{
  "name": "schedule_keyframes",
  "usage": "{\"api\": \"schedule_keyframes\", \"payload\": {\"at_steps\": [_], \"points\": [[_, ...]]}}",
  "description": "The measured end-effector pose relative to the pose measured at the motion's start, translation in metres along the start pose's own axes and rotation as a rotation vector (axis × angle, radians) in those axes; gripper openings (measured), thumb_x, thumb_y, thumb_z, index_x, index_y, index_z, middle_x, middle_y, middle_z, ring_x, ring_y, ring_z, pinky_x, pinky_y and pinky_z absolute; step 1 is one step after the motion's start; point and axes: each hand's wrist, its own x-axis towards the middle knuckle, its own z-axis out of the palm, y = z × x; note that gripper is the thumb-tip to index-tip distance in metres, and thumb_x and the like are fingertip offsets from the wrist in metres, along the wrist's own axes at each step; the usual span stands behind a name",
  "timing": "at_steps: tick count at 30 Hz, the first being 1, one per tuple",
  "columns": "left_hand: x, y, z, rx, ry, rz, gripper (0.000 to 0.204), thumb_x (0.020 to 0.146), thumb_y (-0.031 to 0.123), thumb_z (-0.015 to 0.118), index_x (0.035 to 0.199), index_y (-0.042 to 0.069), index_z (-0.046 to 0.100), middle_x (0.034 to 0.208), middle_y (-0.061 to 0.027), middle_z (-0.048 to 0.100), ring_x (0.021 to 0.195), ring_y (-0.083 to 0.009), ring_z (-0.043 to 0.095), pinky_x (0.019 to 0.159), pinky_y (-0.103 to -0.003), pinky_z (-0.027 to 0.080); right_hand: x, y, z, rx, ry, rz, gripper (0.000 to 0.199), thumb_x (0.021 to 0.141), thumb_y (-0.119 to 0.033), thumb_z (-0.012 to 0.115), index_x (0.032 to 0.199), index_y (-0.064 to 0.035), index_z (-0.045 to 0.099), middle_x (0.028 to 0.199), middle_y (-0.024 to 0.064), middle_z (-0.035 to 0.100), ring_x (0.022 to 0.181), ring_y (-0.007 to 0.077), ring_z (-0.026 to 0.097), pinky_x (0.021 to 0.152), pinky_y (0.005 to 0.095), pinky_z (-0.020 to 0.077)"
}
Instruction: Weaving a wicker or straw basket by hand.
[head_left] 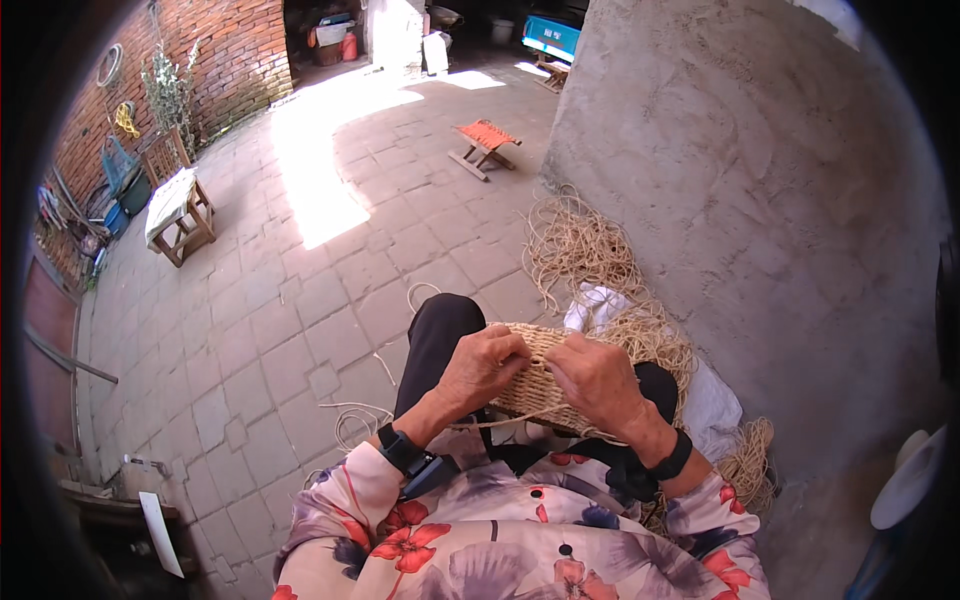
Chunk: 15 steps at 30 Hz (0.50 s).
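A tightly woven panel of straw-coloured cord (pixel 541 378) lies across my lap between my knees. My left hand (pixel 484 372) is closed at its left part, thumb and fingers pinched together. Close beside it, my right hand (pixel 600 384) is also closed, its fingertips pinched over the weave. What the fingertips hold is too small to make out. A loose strand of cord (pixel 520 417) crosses the near side of the panel below my hands. More thin cord (pixel 358 422) trails on the paving to the left of my legs.
Tangled heaps of cord (pixel 582 243) lie along the rough wall (pixel 750 170) to my right, with a white cloth or sack (pixel 712 410) among them. Ahead stands a folding stool with an orange seat (pixel 488 134). A wooden chair (pixel 180 215) stands at the left on the paving.
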Motion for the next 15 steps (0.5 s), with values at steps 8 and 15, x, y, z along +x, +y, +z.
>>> {"api": "schedule_keyframes", "payload": {"at_steps": [8, 15], "points": [[-0.004, -0.001, -0.001, -0.002, 0.029, -0.042, 0.009, 0.083, 0.009, 0.066, 0.088, 0.001, 0.068, 0.083, -0.0170, 0.067, 0.077, -0.0352, 0.067, 0.070, -0.040, 0.053, 0.001, -0.003, 0.007, -0.039, -0.056, 0.057, 0.008, 0.083, -0.010, 0.064, 0.080, -0.0047, 0.060, 0.070, 0.0140, 0.061, 0.066, 0.0321, 0.064, 0.060, 0.0421, 0.0511], [-0.003, 0.014, 0.003, -0.089, 0.107, -0.100, 0.012, 0.085, 0.012, 0.067, 0.093, 0.004, 0.069, 0.084, -0.0157, 0.068, 0.078, -0.0345, 0.068, 0.070, -0.040, 0.054, 0.003, -0.005, 0.000, -0.072, -0.068, 0.102, 0.009, 0.083, -0.012, 0.065, 0.079, -0.0065, 0.059, 0.068, 0.0137, 0.062, 0.063, 0.0329, 0.065, 0.057, 0.0431, 0.0506]]}}
